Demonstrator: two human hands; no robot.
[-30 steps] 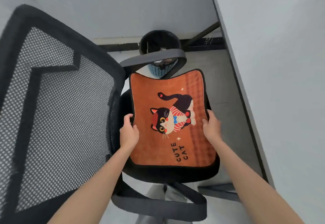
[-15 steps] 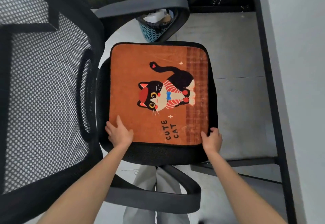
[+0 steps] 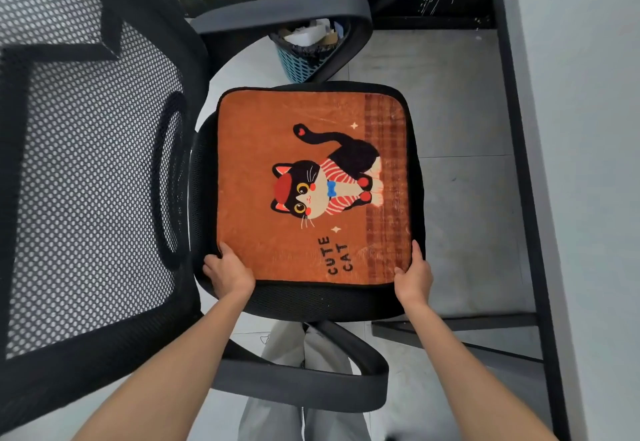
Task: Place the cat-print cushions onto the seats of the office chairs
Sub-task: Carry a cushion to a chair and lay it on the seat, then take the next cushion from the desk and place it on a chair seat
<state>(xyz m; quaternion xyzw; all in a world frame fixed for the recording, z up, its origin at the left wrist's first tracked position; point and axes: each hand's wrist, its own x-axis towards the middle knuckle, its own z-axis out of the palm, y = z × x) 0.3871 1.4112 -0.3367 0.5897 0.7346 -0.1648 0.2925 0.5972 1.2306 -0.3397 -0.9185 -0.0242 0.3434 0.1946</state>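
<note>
An orange cat-print cushion (image 3: 277, 135) with black piping and the words CUTE CAT lies flat on the black seat (image 3: 322, 303) of an office chair. My left hand (image 3: 227, 272) grips the cushion's near left corner, thumb on top. My right hand (image 3: 414, 274) holds the near right corner the same way. The chair's mesh backrest (image 3: 86, 170) fills the left side.
Armrests curve across beyond the seat (image 3: 287, 12) and near me (image 3: 304, 385). A bin (image 3: 304, 49) with paper scraps stands on the floor behind the chair. A black desk frame (image 3: 519, 163) and a pale desk top (image 3: 588, 129) run along the right.
The cushion went from tilted above the seat to lying flat on it. Both hands slid from its sides to its near corners, and the left fingers now curl around the corner.
</note>
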